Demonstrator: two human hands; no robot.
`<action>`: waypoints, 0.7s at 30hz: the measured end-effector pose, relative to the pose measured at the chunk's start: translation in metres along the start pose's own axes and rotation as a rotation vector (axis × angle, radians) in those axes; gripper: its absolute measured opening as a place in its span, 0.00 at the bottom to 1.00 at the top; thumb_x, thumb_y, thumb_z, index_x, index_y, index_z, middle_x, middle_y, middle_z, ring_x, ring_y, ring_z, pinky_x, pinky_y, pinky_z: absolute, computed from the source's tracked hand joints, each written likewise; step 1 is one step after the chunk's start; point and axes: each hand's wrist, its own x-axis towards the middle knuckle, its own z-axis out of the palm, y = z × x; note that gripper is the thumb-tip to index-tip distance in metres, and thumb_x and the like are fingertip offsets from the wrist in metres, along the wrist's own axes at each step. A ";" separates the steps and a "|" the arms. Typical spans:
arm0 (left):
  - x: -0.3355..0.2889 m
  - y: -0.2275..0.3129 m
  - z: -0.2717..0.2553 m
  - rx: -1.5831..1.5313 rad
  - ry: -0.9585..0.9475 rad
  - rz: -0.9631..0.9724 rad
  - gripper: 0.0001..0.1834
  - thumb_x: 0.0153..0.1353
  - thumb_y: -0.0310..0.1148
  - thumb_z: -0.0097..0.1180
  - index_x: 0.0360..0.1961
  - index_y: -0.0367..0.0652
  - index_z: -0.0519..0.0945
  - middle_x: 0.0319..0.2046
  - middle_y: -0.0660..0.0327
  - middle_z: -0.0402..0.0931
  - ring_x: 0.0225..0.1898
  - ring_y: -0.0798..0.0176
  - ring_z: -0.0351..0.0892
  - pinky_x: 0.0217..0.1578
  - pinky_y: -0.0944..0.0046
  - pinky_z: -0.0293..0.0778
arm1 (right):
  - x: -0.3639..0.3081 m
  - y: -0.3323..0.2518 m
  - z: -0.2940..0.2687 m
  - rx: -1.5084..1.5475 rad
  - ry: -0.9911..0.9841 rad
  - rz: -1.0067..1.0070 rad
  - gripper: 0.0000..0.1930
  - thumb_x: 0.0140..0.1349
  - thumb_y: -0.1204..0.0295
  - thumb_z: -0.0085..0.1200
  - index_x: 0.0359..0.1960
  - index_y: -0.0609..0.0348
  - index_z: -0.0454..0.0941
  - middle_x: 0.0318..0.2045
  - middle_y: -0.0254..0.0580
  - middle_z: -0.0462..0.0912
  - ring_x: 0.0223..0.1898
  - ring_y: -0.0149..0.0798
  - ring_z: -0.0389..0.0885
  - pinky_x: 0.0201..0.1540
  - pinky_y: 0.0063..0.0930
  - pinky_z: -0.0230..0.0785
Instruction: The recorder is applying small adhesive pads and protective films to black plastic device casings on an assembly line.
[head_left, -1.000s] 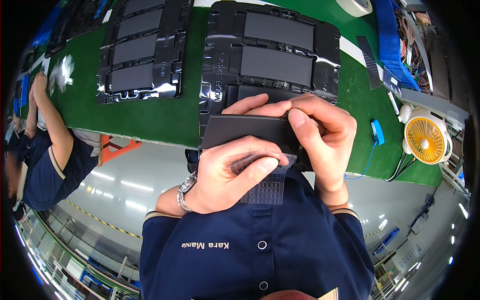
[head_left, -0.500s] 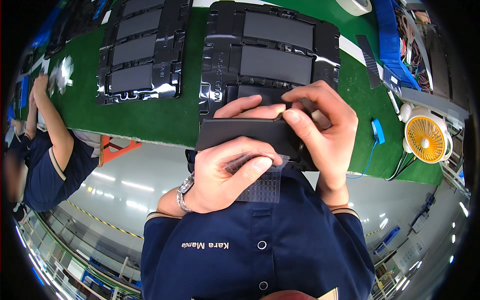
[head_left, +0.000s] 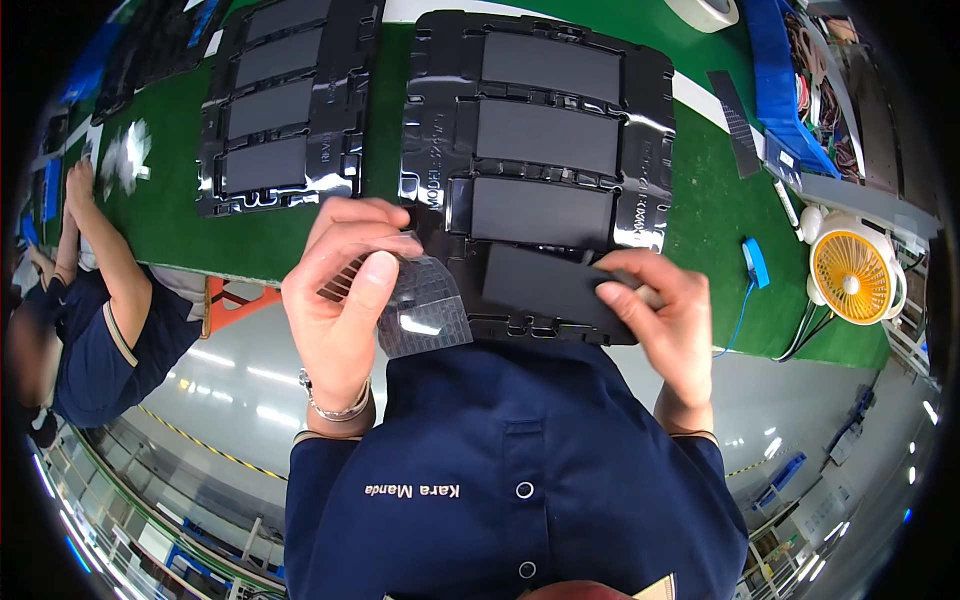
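Note:
My left hand point(head_left: 330, 300) pinches a clear plastic sheet point(head_left: 428, 305) marked with a fine grid, probably of small labels, between thumb and fingers. The sheet hangs curled beside the near left side of a black moulded tray point(head_left: 428, 110). With thumb and fingers, my right hand point(head_left: 665, 310) grips the right end of a flat black rectangular panel point(head_left: 540, 280). That panel lies slightly tilted over the tray's nearest slot. Beyond it, similar dark panels point(head_left: 545, 135) rest in the tray's other slots.
Another black tray of panels point(head_left: 265, 105) lies to the left on the green table point(head_left: 240, 235). On the right are a yellow-and-white fan point(head_left: 850, 280), a blue corded piece point(head_left: 755, 262), a marker point(head_left: 787, 205) and a blue bin point(head_left: 790, 90). A co-worker point(head_left: 110, 300) sits at far left.
The black panel has gone from upright between both hands down onto the tray's near slot. My left hand has let go of it and moved left with the clear sheet.

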 end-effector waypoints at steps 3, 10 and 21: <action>0.000 0.004 0.006 -0.016 -0.077 -0.080 0.08 0.61 0.27 0.57 0.37 0.33 0.82 0.36 0.56 0.77 0.42 0.64 0.78 0.43 0.68 0.73 | -0.002 -0.001 0.015 -0.155 0.036 -0.144 0.10 0.56 0.73 0.64 0.40 0.58 0.80 0.25 0.41 0.84 0.21 0.34 0.82 0.25 0.25 0.71; -0.002 0.014 0.019 -0.096 -0.216 -0.309 0.12 0.62 0.25 0.57 0.45 0.32 0.77 0.39 0.58 0.77 0.45 0.65 0.79 0.51 0.64 0.75 | 0.004 -0.015 0.017 -0.430 0.179 -0.246 0.12 0.54 0.72 0.66 0.37 0.58 0.77 0.24 0.37 0.81 0.21 0.36 0.82 0.22 0.27 0.71; 0.001 0.006 0.030 -0.086 -0.301 -0.298 0.09 0.63 0.30 0.59 0.37 0.34 0.76 0.31 0.61 0.76 0.37 0.68 0.79 0.43 0.67 0.75 | 0.004 -0.026 0.017 -0.189 -0.007 -0.520 0.09 0.52 0.71 0.65 0.30 0.57 0.76 0.21 0.35 0.75 0.16 0.37 0.76 0.17 0.30 0.65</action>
